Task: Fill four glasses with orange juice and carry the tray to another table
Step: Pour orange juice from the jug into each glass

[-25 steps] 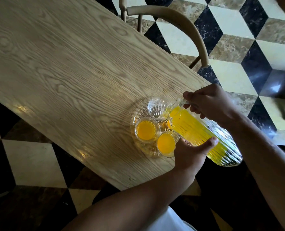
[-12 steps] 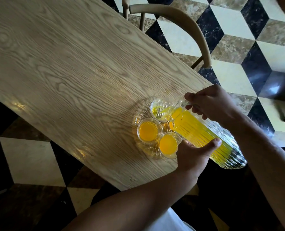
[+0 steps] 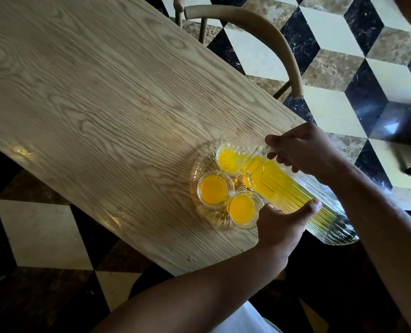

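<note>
A ribbed glass pitcher [image 3: 293, 193] of orange juice is tipped over a round clear glass tray [image 3: 199, 164] near the table's corner. My right hand [image 3: 302, 150] grips its handle near the spout; my left hand [image 3: 281, 227] supports its body from below. Juice streams from the spout into the far glass [image 3: 227, 159], which is partly filled. Two glasses [image 3: 214, 189] [image 3: 241, 210] on the tray's near side hold orange juice. A further glass under the spout is mostly hidden by the pitcher.
The tray stands on a light wooden table [image 3: 98, 97] close to its near right edge. A curved wooden chair back [image 3: 266, 37] stands at the table's far side. Patterned black, white and brown floor tiles surround the table.
The far glass was empty a second ago; juice has begun flowing into it and it now holds juice. The pitcher has tipped further toward it.
</note>
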